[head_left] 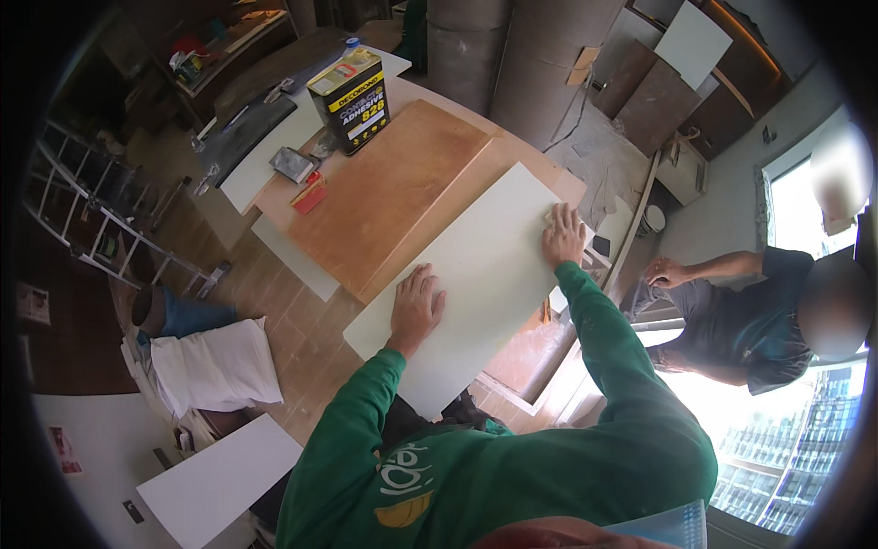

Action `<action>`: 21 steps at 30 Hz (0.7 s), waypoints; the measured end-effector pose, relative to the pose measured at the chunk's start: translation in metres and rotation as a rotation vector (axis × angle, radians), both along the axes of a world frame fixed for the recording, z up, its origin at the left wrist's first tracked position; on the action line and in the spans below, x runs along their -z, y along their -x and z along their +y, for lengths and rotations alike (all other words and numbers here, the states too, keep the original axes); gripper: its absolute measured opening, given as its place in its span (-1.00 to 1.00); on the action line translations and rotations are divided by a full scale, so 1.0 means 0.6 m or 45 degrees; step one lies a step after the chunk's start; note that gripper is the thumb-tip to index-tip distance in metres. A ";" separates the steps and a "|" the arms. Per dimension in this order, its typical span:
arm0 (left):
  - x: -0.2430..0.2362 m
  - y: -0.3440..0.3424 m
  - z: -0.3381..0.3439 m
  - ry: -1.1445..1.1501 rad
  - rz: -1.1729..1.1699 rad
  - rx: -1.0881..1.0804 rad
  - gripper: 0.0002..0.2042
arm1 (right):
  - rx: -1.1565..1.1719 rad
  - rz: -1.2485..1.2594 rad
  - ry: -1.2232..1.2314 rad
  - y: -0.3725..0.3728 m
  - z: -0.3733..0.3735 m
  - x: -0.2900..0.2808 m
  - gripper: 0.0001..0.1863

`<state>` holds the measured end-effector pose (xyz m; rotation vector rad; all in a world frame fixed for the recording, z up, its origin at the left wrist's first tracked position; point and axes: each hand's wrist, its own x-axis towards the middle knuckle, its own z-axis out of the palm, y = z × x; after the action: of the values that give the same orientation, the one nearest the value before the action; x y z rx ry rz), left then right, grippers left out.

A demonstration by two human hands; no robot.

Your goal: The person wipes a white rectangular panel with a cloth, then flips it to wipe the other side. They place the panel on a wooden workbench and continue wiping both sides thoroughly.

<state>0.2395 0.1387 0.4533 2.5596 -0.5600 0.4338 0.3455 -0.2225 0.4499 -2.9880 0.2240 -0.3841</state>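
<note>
A pale, off-white sheet panel (485, 261) lies at a slant across the near side of the worktable, its near end reaching toward my body. My left hand (417, 306) rests flat on its left part, fingers stretched out. On the far right part of the same panel lies my right hand (564, 236), palm down with the fingers spread. Beyond the panel is a brown wooden board (393, 188). A black and yellow square adhesive can (352, 101) stands at the board's far left. Beside the can are a grey block-like thing (293, 165) and a red scraper-like piece (310, 195).
At the right sits a person in dark clothes (759, 311) by a bright window. An aluminium ladder (110, 224) stands at the left. White folded sheeting (219, 366) and a white panel (219, 480) lie at lower left. Large brown cylinders (549, 69) rise behind the table.
</note>
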 end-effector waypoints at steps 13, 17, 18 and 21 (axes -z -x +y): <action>0.006 -0.008 0.001 -0.015 -0.039 -0.003 -0.64 | 0.149 0.005 0.190 0.054 0.050 0.040 -0.26; 0.013 -0.007 0.011 0.179 -0.038 0.014 -0.65 | 0.148 -0.054 0.160 0.124 0.164 0.025 -0.23; 0.016 -0.004 0.024 0.202 -0.021 0.021 -0.66 | 0.143 -0.022 0.147 0.144 0.205 0.012 -0.22; 0.009 -0.008 0.010 0.292 0.038 0.063 -0.68 | 0.190 -0.080 0.093 0.221 0.290 0.009 -0.22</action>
<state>0.2444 0.1449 0.4481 2.3246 -0.5294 0.4165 0.2127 -0.0483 0.4444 -3.0339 0.4372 -0.5112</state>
